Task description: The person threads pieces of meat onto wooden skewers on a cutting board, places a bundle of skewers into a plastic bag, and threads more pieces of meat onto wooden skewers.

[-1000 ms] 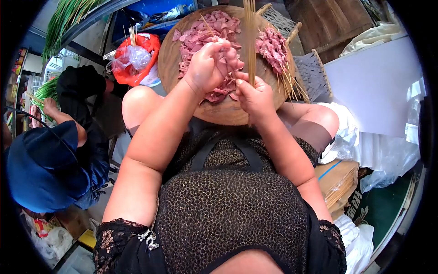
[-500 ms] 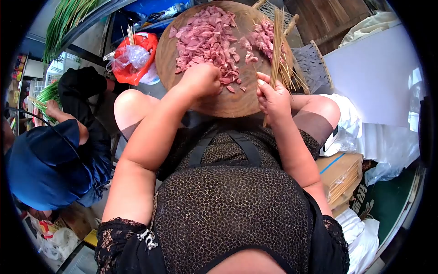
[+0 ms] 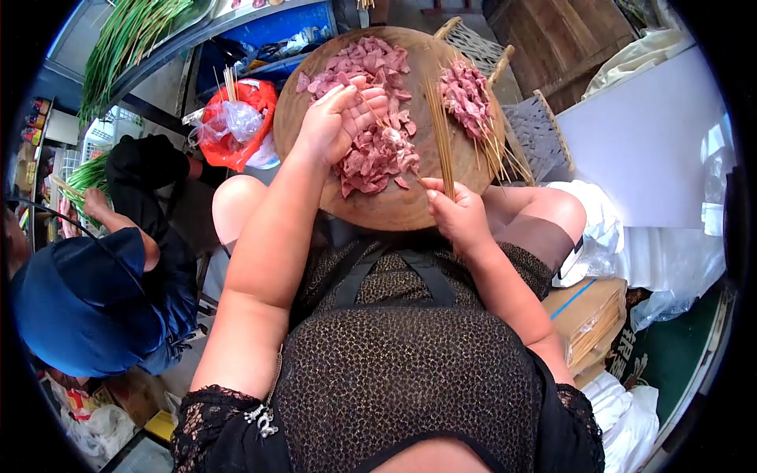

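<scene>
My right hand (image 3: 457,214) is closed around a bundle of bamboo skewers (image 3: 440,130) that stick up past the thumb. The same hand pinches a single skewer (image 3: 419,176) pointing up and left, with pale meat pieces apparently threaded on it. Over the left part of the meat pile my left hand (image 3: 344,118) is open, palm up, fingers spread. Loose slices of raw meat (image 3: 363,167) cover the middle of a round wooden board (image 3: 347,213). At the board's right side, several loaded meat skewers (image 3: 467,96) lie stacked with bare stick ends toward me.
A red plastic bag (image 3: 256,142) with sticks stands left of the board. To the left, a co-worker in blue (image 3: 87,292) handles green stalks (image 3: 91,177). A woven seat (image 3: 536,134), white panel (image 3: 643,150) and cardboard pack of sticks (image 3: 587,319) are on the right.
My left hand has gone from closed at the pile to open and palm up. My right hand has shifted left, tilting the single skewer toward the meat. The view has shifted slightly.
</scene>
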The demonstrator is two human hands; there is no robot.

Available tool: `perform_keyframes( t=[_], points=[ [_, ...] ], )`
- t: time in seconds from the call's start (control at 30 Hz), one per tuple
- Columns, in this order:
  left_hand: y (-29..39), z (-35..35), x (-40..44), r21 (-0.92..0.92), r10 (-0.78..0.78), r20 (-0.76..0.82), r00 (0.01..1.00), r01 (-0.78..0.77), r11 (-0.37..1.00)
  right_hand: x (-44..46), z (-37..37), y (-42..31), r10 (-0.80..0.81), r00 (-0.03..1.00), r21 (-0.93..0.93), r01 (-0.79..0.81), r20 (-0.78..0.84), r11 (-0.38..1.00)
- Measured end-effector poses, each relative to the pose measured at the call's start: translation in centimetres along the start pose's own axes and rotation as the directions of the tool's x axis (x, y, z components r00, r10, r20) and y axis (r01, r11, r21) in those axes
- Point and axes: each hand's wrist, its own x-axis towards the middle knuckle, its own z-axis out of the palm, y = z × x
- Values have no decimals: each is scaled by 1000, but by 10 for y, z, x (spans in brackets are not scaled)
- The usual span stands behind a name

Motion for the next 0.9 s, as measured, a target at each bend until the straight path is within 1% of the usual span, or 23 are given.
perform_keyframes(
  t=[0.17,0.23,0.3,0.4,0.5,0.63,0.7,0.73,0.8,0.83,0.9],
  points=[
    [1,0,5,38,54,-19,998,-53,998,1,-1,-6,-35,999,-80,35,-5,996],
    [1,1,4,16,83,-57,995,-82,997,0,-3,-4,-57,998,-114,56,-1,992],
    [2,1,3,1,76,-63,995,-76,997,-1,-4,-4,-79,997,-141,77,-9,987],
    [1,2,2,34,85,-49,995,-84,996,-2,-5,-5,-85,996,-124,84,0,989],
    [1,5,-2,51,62,-16,998,-61,997,0,-7,-5,-102,995,-95,102,0,990],
    [-2,6,-3,-25,33,-18,999,-34,999,4,-6,-1,-129,991,-133,126,-17,983],
    [-4,7,-3,-56,23,-5,1000,-23,998,11,-8,6,-254,967,-178,245,-29,953],
    [-6,9,-4,-88,12,1,1000,-12,996,12,-8,8,-254,967,-181,245,-28,952],
    [-9,12,-7,-136,-4,7,1000,5,991,12,-8,9,-315,949,-282,298,-16,912],
    [-10,13,-8,-136,-1,10,1000,2,991,13,-8,9,-319,948,-283,302,-15,910],
    [-12,15,-9,-163,-5,1,1000,5,987,13,-5,8,-315,949,-226,307,-1,925]
  ],
)
